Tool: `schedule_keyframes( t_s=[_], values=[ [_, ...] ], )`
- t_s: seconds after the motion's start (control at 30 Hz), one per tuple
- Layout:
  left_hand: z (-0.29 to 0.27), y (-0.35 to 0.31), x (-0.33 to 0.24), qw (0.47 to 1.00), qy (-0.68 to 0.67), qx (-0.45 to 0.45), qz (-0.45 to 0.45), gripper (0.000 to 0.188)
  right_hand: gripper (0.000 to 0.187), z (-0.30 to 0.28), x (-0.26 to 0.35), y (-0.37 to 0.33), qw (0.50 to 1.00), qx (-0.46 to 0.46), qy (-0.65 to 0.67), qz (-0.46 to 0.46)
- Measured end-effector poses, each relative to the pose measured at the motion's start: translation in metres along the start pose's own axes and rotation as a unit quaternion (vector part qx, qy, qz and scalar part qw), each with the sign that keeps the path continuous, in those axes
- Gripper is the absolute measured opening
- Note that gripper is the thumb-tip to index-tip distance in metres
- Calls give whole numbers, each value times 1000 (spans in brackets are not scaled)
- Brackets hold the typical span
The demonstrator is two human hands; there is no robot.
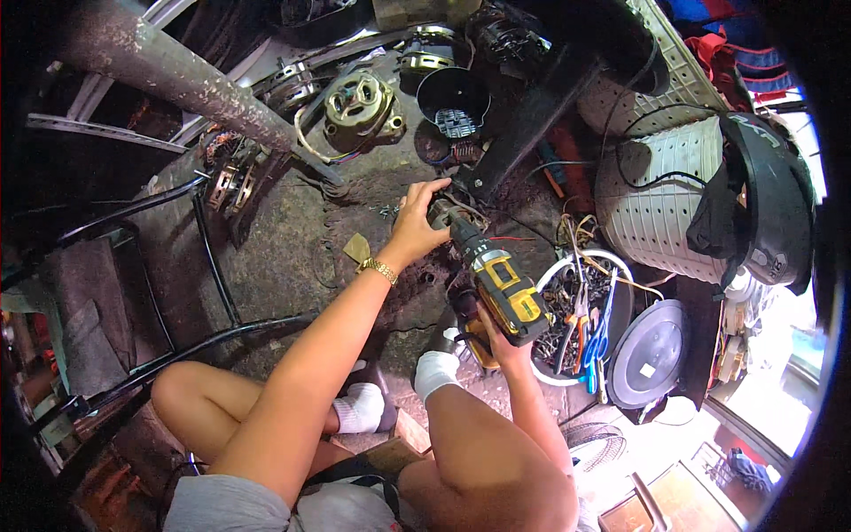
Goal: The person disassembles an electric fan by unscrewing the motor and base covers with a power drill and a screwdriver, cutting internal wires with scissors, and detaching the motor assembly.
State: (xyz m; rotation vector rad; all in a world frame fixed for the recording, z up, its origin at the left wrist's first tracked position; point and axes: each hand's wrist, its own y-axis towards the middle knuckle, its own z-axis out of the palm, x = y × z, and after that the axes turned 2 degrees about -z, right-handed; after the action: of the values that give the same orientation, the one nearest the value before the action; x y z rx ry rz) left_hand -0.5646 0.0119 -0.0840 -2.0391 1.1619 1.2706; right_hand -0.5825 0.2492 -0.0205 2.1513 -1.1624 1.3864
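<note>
Strong white light is pouring in from the right, blowing out the opening [802, 332] there and spreading glare across the lower right. The upper left is lying in deep shadow, its details dissolving into murky darkness. The left hand [415, 222] and the drill [505, 282] are appearing fairly sharp, while the gold wristband [379, 269] is glinting. The fisheye lens is bending straight edges, and a black rim is swallowing the corners.

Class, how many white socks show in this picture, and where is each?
2. One white sock is just right of the left forearm; the second sock is farther right, below and left of the drill. More may be hidden in shadow.
</note>
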Motion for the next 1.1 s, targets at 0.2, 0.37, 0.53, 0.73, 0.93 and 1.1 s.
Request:
schedule_keyframes(
  t_s=[0.2, 0.37, 0.53, 0.73, 0.93, 1.1],
  values=[
    [-4, 1, 5, 1000, -5, 10, 5, 77, 48, 2, 0, 1, 1000, -5, -2, -15],
    [-7, 2, 8, 999, -19, 23, 19, 80, 45, 4, 2, 1, 1000, 0, -21, -22],
    [-10, 1, 10, 998, -18, 42, 32, 83, 43, 7, 9, 1, 1000, -11, 13, 12],
    [-8, 1, 7, 999, -11, 32, 30, 81, 44, 6, 8, 0, 997, -10, -61, -37],
    [-9, 0, 9, 999, -14, 36, 27, 82, 44, 9, 14, 0, 999, -13, -33, -16],
    [-6, -2, 6, 999, -5, 40, 31, 86, 34, 10, 10, -5, 997, -39, 44, 41]
  ],
)
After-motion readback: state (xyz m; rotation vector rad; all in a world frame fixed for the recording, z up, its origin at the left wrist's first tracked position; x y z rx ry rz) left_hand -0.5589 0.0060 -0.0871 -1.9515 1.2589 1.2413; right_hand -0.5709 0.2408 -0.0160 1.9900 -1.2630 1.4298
